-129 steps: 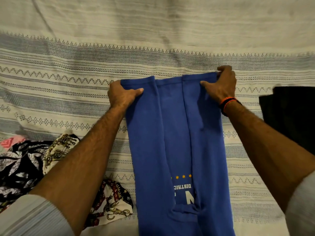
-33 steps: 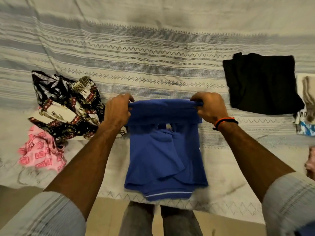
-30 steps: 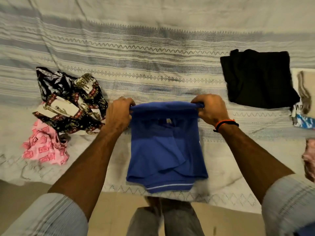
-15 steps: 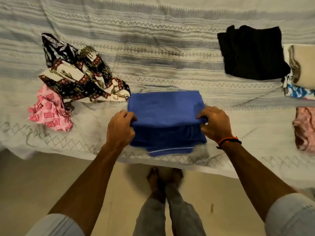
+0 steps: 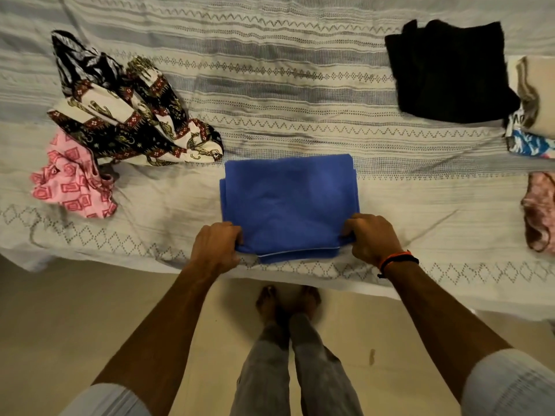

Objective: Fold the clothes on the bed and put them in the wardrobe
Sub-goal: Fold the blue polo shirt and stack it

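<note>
A blue shirt (image 5: 288, 202) lies folded into a compact rectangle near the front edge of the bed (image 5: 270, 85), which has a striped grey and white cover. My left hand (image 5: 216, 247) grips its near left corner and my right hand (image 5: 372, 238) grips its near right corner, fingers curled into the fabric. A white trim line shows along the shirt's near edge. Unfolded clothes lie at the left: a black, white and red patterned garment (image 5: 126, 112) and a pink patterned one (image 5: 72, 178).
A folded black garment (image 5: 450, 73) sits at the back right, with a beige and blue stack (image 5: 534, 106) beside it and a pink garment (image 5: 540, 211) at the right edge. Below the bed's edge are the beige floor (image 5: 75, 325) and my legs and feet.
Both hands carried the shirt's far end over toward me, doubling it into a short rectangle. They now hold its near corners at the bed's edge.
</note>
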`<state>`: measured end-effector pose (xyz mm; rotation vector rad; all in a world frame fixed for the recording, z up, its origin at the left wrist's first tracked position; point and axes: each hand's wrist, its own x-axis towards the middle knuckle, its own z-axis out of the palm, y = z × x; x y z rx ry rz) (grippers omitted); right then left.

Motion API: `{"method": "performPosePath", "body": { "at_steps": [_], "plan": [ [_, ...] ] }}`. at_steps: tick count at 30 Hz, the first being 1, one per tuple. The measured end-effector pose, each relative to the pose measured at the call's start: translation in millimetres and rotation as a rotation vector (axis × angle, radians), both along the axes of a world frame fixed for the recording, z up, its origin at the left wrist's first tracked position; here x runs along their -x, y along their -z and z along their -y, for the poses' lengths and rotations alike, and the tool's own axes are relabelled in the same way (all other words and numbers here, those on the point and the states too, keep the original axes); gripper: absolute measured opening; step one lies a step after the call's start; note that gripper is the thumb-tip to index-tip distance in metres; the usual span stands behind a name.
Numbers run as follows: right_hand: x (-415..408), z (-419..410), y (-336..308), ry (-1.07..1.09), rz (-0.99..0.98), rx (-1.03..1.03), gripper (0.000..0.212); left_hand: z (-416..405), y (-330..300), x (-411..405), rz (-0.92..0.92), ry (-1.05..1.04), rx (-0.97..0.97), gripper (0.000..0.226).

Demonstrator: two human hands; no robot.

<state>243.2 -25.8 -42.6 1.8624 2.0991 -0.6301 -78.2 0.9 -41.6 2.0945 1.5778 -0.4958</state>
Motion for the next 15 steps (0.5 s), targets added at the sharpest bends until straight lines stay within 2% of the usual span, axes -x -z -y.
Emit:
{"method": "performPosePath", "body": {
  "at_steps": [2, 3, 5, 8, 11, 15],
  "plan": [
    [1.3, -9.7, -5.2, -0.035, 0.026, 0.069, 0.027, -8.0, -5.2, -6.8, -0.013, -0.012, 0.017, 0.029],
    [4.1, -15.6, -7.6, -0.041, 0.025, 0.039, 0.030, -12.3, -5.9, -11.3, 0.043, -0.063, -0.016, 0.031],
    [12.9, -25.8, -5.1, -0.003, -0.053, -0.137, 0.046, -19.9, -2.1, -22.4, 0.216, -0.169, -0.154, 0.036],
    [35.9, -44.4, 12.3, 0.073, -0.213, -0.373, 0.066, -34.9, 16.5, -47.9, 0.379, -0.152, -0.327, 0.059],
    [55.6, -61.9, 38.5, 0.041, -0.229, -0.362, 0.083, -47.7, 43.3, -66.3, 0.344, -0.055, -0.330, 0.083],
    [54.1, -63.9, 71.1, 0.006, -0.153, -0.307, 0.089, -45.2, 76.4, -62.8, 0.185, -0.032, -0.316, 0.095]
  ]
}}
